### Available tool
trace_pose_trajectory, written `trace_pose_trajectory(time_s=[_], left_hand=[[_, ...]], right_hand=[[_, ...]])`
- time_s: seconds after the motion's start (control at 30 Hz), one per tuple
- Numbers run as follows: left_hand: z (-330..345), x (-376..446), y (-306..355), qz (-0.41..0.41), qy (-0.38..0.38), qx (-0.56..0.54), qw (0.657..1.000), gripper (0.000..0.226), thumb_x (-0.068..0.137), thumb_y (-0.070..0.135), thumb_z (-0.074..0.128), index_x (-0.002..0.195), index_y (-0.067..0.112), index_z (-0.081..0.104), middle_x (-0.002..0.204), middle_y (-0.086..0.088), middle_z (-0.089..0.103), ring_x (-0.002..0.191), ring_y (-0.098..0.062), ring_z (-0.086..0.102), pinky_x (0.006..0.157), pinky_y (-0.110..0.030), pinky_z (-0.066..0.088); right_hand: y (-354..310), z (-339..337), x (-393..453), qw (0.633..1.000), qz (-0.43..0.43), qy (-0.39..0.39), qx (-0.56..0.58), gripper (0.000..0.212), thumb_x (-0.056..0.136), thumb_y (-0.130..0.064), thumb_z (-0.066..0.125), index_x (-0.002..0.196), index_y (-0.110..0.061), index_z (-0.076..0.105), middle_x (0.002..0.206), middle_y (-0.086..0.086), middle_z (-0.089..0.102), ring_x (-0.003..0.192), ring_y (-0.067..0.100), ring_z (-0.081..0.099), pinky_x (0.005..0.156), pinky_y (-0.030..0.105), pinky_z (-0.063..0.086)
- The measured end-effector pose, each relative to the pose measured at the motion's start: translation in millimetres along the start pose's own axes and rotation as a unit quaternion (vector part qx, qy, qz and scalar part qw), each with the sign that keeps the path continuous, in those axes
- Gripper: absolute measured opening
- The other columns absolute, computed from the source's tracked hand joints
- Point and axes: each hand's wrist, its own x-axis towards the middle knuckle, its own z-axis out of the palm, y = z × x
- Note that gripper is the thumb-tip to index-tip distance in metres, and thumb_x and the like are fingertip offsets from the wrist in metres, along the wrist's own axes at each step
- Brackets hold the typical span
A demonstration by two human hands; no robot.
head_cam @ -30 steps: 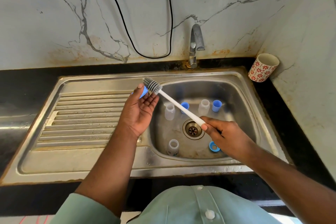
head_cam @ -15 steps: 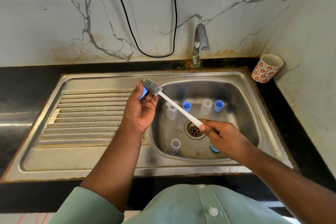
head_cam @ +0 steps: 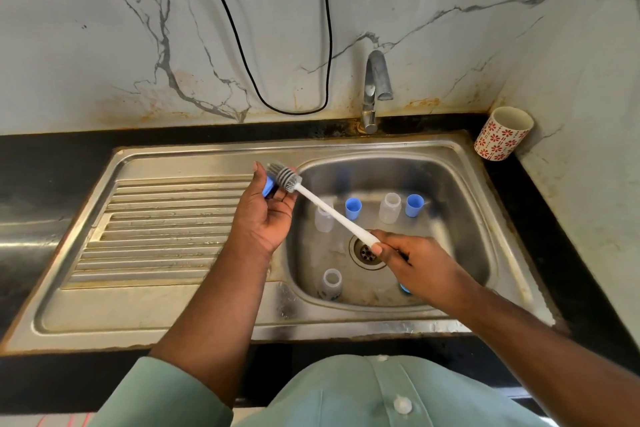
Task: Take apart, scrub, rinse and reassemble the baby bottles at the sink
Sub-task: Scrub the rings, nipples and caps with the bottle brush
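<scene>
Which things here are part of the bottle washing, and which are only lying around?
Part of the job:
- bottle brush, held by the right hand
- blue part in the left hand
- clear bottles in the sink
- blue caps

Lying about:
- flowered cup
- black cable

Bottles (head_cam: 390, 207) and caps (head_cam: 353, 208) crowding basin (head_cam: 460, 218)

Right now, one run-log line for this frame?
step: scrubbing | left hand: holds blue cap | right hand: grips brush, bristles on cap | sink: three clear bottles, more blue caps | tap: no water visible
</scene>
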Motion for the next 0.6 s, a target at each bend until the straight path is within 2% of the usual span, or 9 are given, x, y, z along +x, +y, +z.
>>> trace_pose_trajectory(time_s=[0.07, 0.13, 0.2, 0.3, 0.4, 0.47, 0.53, 0.6], left_hand=[[0.0, 1.7, -1.0, 0.003, 0.007, 0.001, 1.0, 0.03, 0.095, 0.031, 0.057, 0.107, 0.003, 0.057, 0.114, -0.019, 0.065, 0.114, -0.03, 0.062, 0.089, -0.043, 0.055], [0.2, 2.6, -0.3, 0.0, 0.015, -0.004, 1.0, 0.035, 0.095, 0.034, 0.057, 0.109, 0.003, 0.054, 0.108, -0.02, 0.064, 0.107, -0.03, 0.064, 0.086, -0.047, 0.056], [-0.7, 4.5, -0.7, -0.001, 0.022, -0.024, 0.999, 0.04, 0.097, 0.04, 0.053, 0.113, 0.003, 0.055, 0.101, -0.019, 0.064, 0.102, -0.03, 0.064, 0.093, -0.048, 0.053], [0.0, 5.2, -2.7, 0.001, 0.029, -0.018, 0.999, 0.035, 0.1, 0.038, 0.048, 0.108, 0.005, 0.056, 0.097, -0.018, 0.066, 0.097, -0.032, 0.066, 0.098, -0.045, 0.05], [2.2, 2.3, -4.7, 0.02, 0.021, 0.001, 1.0, 0.036, 0.096, 0.035, 0.054, 0.112, 0.003, 0.056, 0.114, -0.019, 0.065, 0.107, -0.028, 0.065, 0.104, -0.04, 0.047], [0.3, 3.2, -4.4, 0.027, 0.006, 0.008, 1.0, 0.034, 0.094, 0.033, 0.058, 0.112, 0.004, 0.058, 0.126, -0.018, 0.062, 0.112, -0.025, 0.064, 0.098, -0.038, 0.052], [0.2, 2.5, -1.5, 0.021, -0.011, 0.001, 1.0, 0.033, 0.092, 0.029, 0.061, 0.112, 0.003, 0.058, 0.128, -0.019, 0.061, 0.109, -0.026, 0.065, 0.087, -0.037, 0.056], [0.9, 1.5, 0.6, 0.018, -0.02, -0.004, 1.0, 0.033, 0.088, 0.026, 0.064, 0.111, 0.004, 0.059, 0.129, -0.02, 0.061, 0.109, -0.028, 0.066, 0.086, -0.038, 0.057]], right_hand=[[1.1, 0.6, 1.7, 1.0, 0.008, -0.002, 0.009, 0.024, 0.101, -0.033, 0.048, 0.103, -0.02, 0.067, 0.055, -0.022, 0.05, 0.049, 0.002, 0.045, 0.05, 0.013, 0.035], [1.5, 0.4, 1.1, 1.0, 0.021, 0.001, -0.007, 0.028, 0.101, -0.035, 0.047, 0.107, -0.018, 0.068, 0.054, -0.023, 0.049, 0.05, 0.001, 0.045, 0.049, 0.013, 0.035], [-0.2, -1.2, 0.8, 1.0, 0.015, -0.004, -0.007, 0.029, 0.101, -0.036, 0.048, 0.11, -0.018, 0.068, 0.056, -0.024, 0.05, 0.05, 0.0, 0.045, 0.05, 0.013, 0.035], [-2.4, 0.0, 0.6, 1.0, 0.014, 0.002, 0.001, 0.027, 0.1, -0.038, 0.048, 0.11, -0.025, 0.068, 0.056, -0.025, 0.051, 0.047, 0.0, 0.046, 0.047, 0.012, 0.035], [-4.5, 0.9, 0.3, 1.0, 0.003, 0.015, -0.005, 0.026, 0.1, -0.039, 0.046, 0.106, -0.025, 0.067, 0.057, -0.022, 0.051, 0.047, 0.003, 0.044, 0.046, 0.014, 0.035], [-4.6, 1.1, 2.0, 1.0, -0.006, 0.017, -0.008, 0.023, 0.1, -0.039, 0.047, 0.102, -0.029, 0.067, 0.058, -0.021, 0.051, 0.049, 0.002, 0.045, 0.048, 0.015, 0.036], [-4.5, 0.8, 0.7, 1.0, 0.003, 0.021, 0.008, 0.025, 0.099, -0.038, 0.048, 0.107, -0.026, 0.069, 0.056, -0.019, 0.051, 0.049, 0.001, 0.045, 0.047, 0.014, 0.036], [-4.2, 0.6, -0.3, 1.0, -0.006, 0.018, 0.016, 0.028, 0.099, -0.037, 0.048, 0.109, -0.022, 0.069, 0.056, -0.017, 0.049, 0.049, 0.002, 0.045, 0.048, 0.013, 0.035]])
